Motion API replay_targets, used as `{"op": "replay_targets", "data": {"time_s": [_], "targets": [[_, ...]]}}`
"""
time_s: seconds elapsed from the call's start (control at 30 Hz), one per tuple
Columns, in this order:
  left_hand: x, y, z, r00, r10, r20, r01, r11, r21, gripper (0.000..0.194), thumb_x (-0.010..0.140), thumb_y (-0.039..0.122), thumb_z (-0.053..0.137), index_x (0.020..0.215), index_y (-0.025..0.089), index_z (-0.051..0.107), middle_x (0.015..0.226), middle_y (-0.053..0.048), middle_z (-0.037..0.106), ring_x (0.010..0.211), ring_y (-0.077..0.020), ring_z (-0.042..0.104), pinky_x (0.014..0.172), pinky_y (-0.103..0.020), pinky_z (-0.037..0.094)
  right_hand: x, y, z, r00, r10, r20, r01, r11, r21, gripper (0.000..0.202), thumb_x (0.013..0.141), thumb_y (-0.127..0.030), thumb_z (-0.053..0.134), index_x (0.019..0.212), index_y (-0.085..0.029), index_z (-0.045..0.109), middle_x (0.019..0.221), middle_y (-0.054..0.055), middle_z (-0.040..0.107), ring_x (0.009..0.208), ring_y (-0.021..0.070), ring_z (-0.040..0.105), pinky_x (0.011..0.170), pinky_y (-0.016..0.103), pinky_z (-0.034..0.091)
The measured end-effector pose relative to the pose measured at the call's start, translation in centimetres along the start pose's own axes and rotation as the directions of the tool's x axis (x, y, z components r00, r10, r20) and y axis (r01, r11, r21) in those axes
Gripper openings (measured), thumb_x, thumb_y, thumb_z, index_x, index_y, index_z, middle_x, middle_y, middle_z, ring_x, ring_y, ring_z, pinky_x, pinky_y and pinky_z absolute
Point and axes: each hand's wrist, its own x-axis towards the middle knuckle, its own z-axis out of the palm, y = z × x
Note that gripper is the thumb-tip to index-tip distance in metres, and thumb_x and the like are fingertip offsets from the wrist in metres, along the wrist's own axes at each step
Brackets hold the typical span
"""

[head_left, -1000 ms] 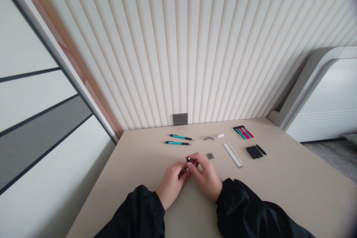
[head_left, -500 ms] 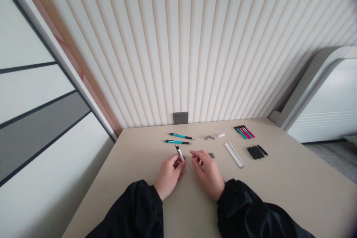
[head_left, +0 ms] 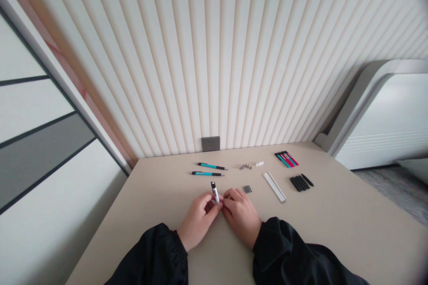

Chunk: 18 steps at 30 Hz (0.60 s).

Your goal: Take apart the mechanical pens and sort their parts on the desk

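Left hand (head_left: 199, 218) clamped on white pen barrel (head_left: 216, 194); right hand (head_left: 241, 214) fingertips bunched, grip unclear. Best keep barrel steady, ends aligned.

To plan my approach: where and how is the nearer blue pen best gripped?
I'd pinch the nearer blue pen mid-barrel from above, closing on its near and far sides. It lies flat, lengthwise across the view, and a narrow gap separates it from the farther blue pen.
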Motion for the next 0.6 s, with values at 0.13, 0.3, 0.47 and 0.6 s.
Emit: {"op": "replay_targets", "data": {"time_s": [0.13, 0.3, 0.47, 0.6], "targets": [[0.0, 0.2, 0.0, 1.0, -0.004, 0.018, 0.003, 0.999, 0.037, 0.029, 0.087, 0.037, 0.055, 0.102, 0.015, 0.065, 0.078, -0.003, 0.065, 0.068, -0.0161, 0.055, 0.065, -0.025, 0.044, 0.0, 0.3, -0.2, 1.0, 0.004, 0.031, -0.004, 1.0, 0.002, 0.015, 0.089, -0.013, 0.054, 0.083, -0.019, 0.067, 0.088, 0.004, 0.062, 0.084, 0.0166, 0.054, 0.079, 0.028, 0.044], [0.1, 0.4, -0.1, 1.0, -0.005, 0.024, 0.005, 1.0, 0.025, 0.027, 0.085, 0.034, 0.057, 0.104, 0.015, 0.061, 0.077, -0.001, 0.062, 0.066, -0.0145, 0.053, 0.064, -0.024, 0.044, -0.3, 0.1, -0.4, 0.998, -0.02, 0.058, 0.023, 0.998, -0.06, 0.021, 0.089, -0.009, 0.052, 0.102, -0.02, 0.064, 0.091, 0.005, 0.061, 0.084, 0.0184, 0.054, 0.079, 0.03, 0.045], [0.1, 0.3, 0.0, 1.0, -0.019, 0.02, 0.02, 0.999, -0.049, 0.032, 0.083, 0.034, 0.059, 0.109, 0.016, 0.056, 0.085, -0.003, 0.062, 0.071, -0.0146, 0.056, 0.068, -0.024, 0.046, -0.7, 0.2, -1.0, 0.998, -0.054, 0.028, 0.056, 0.994, -0.096, 0.033, 0.085, -0.003, 0.048, 0.11, -0.02, 0.06, 0.094, 0.007, 0.056, 0.085, 0.0195, 0.052, 0.078, 0.032, 0.047], [0.0, 0.1, 0.1, 1.0, -0.029, -0.002, 0.029, 0.999, -0.039, 0.033, 0.083, 0.036, 0.059, 0.109, 0.016, 0.056, 0.083, -0.002, 0.06, 0.067, -0.0131, 0.052, 0.064, -0.023, 0.044, -0.1, 2.4, -2.1, 0.994, -0.026, -0.108, 0.026, 1.0, 0.001, 0.046, 0.08, 0.003, 0.041, 0.115, -0.022, 0.059, 0.096, 0.007, 0.055, 0.088, 0.0187, 0.054, 0.079, 0.032, 0.048]]}}
